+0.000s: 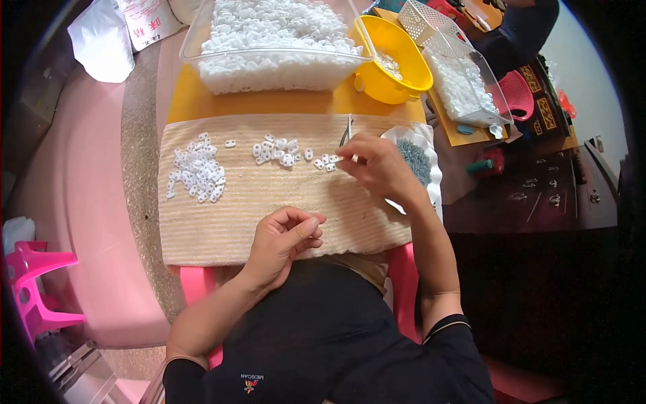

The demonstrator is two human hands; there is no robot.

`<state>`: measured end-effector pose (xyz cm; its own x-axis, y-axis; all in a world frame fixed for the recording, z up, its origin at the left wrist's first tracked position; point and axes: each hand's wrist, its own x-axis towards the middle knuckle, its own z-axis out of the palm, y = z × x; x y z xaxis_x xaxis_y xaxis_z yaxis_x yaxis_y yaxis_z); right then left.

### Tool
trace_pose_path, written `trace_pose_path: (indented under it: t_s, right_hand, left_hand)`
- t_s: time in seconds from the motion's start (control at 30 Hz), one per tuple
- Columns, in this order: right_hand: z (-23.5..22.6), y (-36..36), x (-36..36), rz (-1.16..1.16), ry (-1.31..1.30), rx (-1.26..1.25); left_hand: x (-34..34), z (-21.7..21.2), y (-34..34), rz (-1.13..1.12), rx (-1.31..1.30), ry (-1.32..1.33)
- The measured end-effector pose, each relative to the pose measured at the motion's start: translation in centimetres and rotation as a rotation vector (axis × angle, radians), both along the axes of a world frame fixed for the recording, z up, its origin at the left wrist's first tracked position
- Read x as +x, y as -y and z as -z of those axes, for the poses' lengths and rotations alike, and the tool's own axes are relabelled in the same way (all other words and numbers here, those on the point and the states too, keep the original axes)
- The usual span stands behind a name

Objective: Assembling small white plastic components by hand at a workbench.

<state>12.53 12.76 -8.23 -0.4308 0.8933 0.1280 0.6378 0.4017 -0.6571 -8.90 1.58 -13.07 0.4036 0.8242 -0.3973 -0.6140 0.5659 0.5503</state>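
Table: orange-yellow table [185, 101], its near part covered by a striped beige towel [269, 195].
Far side: 1 large clear bin [276, 59] heaped with small white parts; to its right, 1 yellow basin [388, 94] with pale pieces inside.
Far right: 1 smaller clear bin [486, 116] of white parts, 1 pink basket [517, 94], and a person in dark clothing [528, 34].
Left of table: pink floor [94, 202] with a speckled strip [141, 168], white sacks [101, 40] at the far end, a magenta stool [37, 269] nearer.
Towel, left: a loose pile of white two-holed pieces [198, 172].
Towel, middle: a smaller cluster [276, 150].
Towel, right: a few small white pieces [324, 162] just left of the right fingertips; beyond them a slim dark tool [346, 131]; farther right, a scalloped white dish [434, 172] of grey screws [414, 160].
Right hand [377, 165]: fingers bent, tips close together; cannot tell whether anything is pinched.
Left hand [286, 239]: over the near edge, thumb close to curled fingers; cannot tell whether it holds anything.
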Motion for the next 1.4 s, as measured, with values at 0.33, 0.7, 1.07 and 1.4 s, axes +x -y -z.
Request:
trace_pose_path:
  t_s: [0.33,0.7,1.07,1.4]
  right_hand:
    - [0.7,1.5,-0.1,-0.058,0.159,0.061]
    - [1.4,5.0,1.5,-0.055,0.248,0.023]
    - [2.5,7.2,0.3,0.028,0.279,0.089]
    - [3.0,7.1,0.0,0.016,0.356,0.157]
  left_hand:
    - [0.0,0.1,0.1,-0.044,0.013,-0.046]
    - [0.0,0.1,-0.3,-0.058,0.004,-0.071]
    - [0.1,-0.1,-0.1,-0.056,0.011,-0.065]
    - [0.2,-0.1,0.0,-0.042,0.036,-0.119]
